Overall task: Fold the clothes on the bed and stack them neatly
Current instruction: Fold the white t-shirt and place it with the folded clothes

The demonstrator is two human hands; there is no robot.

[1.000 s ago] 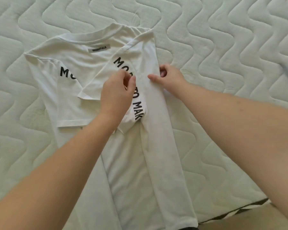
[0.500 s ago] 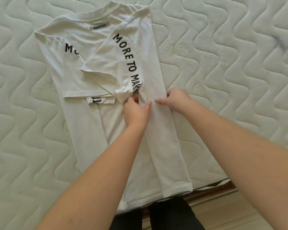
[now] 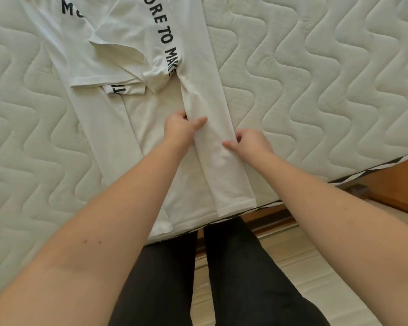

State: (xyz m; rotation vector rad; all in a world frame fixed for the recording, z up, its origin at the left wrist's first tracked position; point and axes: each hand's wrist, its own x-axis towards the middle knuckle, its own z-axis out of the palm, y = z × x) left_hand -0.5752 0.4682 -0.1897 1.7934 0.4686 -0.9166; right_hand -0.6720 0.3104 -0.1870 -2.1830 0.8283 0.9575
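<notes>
A white T-shirt with black lettering lies flat on the quilted mattress, its hem at the near edge. Its right side is folded inward into a long narrow strip, with the sleeve laid across the chest. My left hand pinches the strip's inner edge, thumb on top. My right hand grips the strip's outer fold, thumb on top, fingers curled under. Both hands sit on the strip's lower half, a short way apart. The collar is out of view at the top.
The white quilted mattress fills the view to the left and right of the shirt. Its near edge runs diagonally, with a wooden bed frame and pale floor below. My dark-trousered legs stand against the edge.
Both hands have slid down the folded strip toward the hem, from sleeve level to its lower half. The view has tilted down, so the collar has left the frame.
</notes>
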